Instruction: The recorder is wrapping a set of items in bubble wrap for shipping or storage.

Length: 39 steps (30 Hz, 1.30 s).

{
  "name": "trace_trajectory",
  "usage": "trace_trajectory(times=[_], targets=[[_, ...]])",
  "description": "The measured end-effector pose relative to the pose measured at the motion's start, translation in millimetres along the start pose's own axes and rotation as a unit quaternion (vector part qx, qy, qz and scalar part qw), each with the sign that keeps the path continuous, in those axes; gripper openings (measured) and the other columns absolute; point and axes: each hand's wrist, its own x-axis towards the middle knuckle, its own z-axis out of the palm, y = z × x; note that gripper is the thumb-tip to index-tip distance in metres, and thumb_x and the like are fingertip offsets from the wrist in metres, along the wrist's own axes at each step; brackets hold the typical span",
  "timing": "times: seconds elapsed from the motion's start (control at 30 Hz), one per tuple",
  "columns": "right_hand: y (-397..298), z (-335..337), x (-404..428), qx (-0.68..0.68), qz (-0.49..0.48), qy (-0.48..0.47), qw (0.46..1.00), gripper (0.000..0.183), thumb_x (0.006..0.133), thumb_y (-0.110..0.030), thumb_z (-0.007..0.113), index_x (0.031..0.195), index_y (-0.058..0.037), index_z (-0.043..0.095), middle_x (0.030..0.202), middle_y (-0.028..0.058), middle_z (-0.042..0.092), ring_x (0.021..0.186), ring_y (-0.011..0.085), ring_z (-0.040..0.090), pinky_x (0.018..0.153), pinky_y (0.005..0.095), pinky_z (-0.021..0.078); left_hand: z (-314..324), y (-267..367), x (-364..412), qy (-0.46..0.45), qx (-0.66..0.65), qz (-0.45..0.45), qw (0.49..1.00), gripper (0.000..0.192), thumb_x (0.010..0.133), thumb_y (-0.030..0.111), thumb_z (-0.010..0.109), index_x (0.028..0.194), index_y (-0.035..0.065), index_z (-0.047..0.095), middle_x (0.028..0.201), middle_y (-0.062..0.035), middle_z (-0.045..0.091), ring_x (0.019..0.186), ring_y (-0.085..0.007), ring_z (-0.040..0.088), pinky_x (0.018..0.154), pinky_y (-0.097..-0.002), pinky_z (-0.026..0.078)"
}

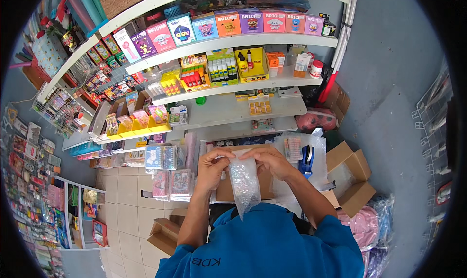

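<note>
A strip of clear bubble wrap [243, 185] hangs upright before my chest, pinched at its top edge by both hands. Its upper left corner is between the thumb and fingers of my left hand [214, 167]. The fingers of my right hand [269, 162] hold the upper right side; some fingertips are hidden behind the wrap. Whether something lies inside the wrap cannot be told. Behind it is a brown cardboard surface [225, 190]. A blue tape dispenser [307, 162] stands to the right on a sheet of bubble wrap [284, 186], beside a pack of coloured items [293, 149].
Packaged notebooks [154, 157] lie left of the cardboard. An open cardboard box [355, 194] is at the right, another [164, 236] on the tiled floor at lower left. Ahead rise white shelves [219, 90] with glue sticks [222, 69] and brick-toy boxes [251, 21].
</note>
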Motion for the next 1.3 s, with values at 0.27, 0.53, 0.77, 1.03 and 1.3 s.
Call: trace_trajectory(times=[0.27, 0.53, 0.77, 1.03, 1.3], targets=[[18, -3, 7, -0.119, -0.064, -0.014, 0.991, 0.011, 0.09, -0.004, 0.072, 0.101, -0.0021, 0.075, 0.094, 0.0035, 0.071, 0.088, 0.0099, 0.066, 0.076, 0.0242, 0.0541, 3, 10, 3, -0.016, 0.019, 0.017, 1.0, 0.021, 0.085, -0.013, 0.06, 0.089, 0.002, 0.074, 0.107, -0.0062, 0.064, 0.092, -0.0113, 0.061, 0.075, -0.0235, 0.047], [25, -8, 15, -0.156, -0.078, -0.02, 0.985, 0.019, 0.086, 0.0, 0.075, 0.104, -0.001, 0.071, 0.1, 0.0057, 0.071, 0.089, 0.0103, 0.066, 0.077, 0.0243, 0.053, 2, 19, 7, -0.043, 0.129, -0.054, 0.989, 0.017, 0.088, -0.003, 0.071, 0.099, 0.0033, 0.061, 0.101, -0.0034, 0.064, 0.086, -0.0095, 0.061, 0.074, -0.0214, 0.048], [27, -2, 15, -0.069, -0.044, 0.064, 0.995, 0.048, 0.088, -0.001, 0.073, 0.122, -0.0079, 0.041, 0.107, 0.0103, 0.069, 0.098, 0.0145, 0.064, 0.087, 0.0308, 0.0507, 3, 9, 6, 0.028, -0.012, 0.029, 0.999, 0.033, 0.084, -0.004, 0.076, 0.109, 0.0044, 0.056, 0.097, -0.0031, 0.063, 0.084, -0.009, 0.061, 0.074, -0.0221, 0.05], [-4, 3, 12, -0.425, -0.108, 0.012, 0.899, 0.046, 0.084, -0.001, 0.073, 0.119, -0.0062, 0.045, 0.106, 0.0135, 0.07, 0.099, 0.0245, 0.064, 0.088, 0.0366, 0.0476, -6, 10, -3, -0.14, 0.268, -0.076, 0.95, 0.048, 0.082, 0.003, 0.073, 0.128, -0.0006, 0.059, 0.104, -0.0088, 0.067, 0.087, -0.0109, 0.064, 0.074, -0.0245, 0.053], [7, 15, 22, -0.494, -0.392, 0.288, 0.721, 0.028, 0.08, -0.003, 0.074, 0.1, -0.0051, 0.055, 0.105, 0.0141, 0.062, 0.097, 0.0327, 0.059, 0.092, 0.0404, 0.0432, 1, -18, -9, 0.055, 0.011, -0.049, 0.997, 0.036, 0.084, 0.005, 0.077, 0.115, -0.0006, 0.061, 0.101, -0.0085, 0.069, 0.085, -0.0121, 0.066, 0.075, -0.0256, 0.053]])
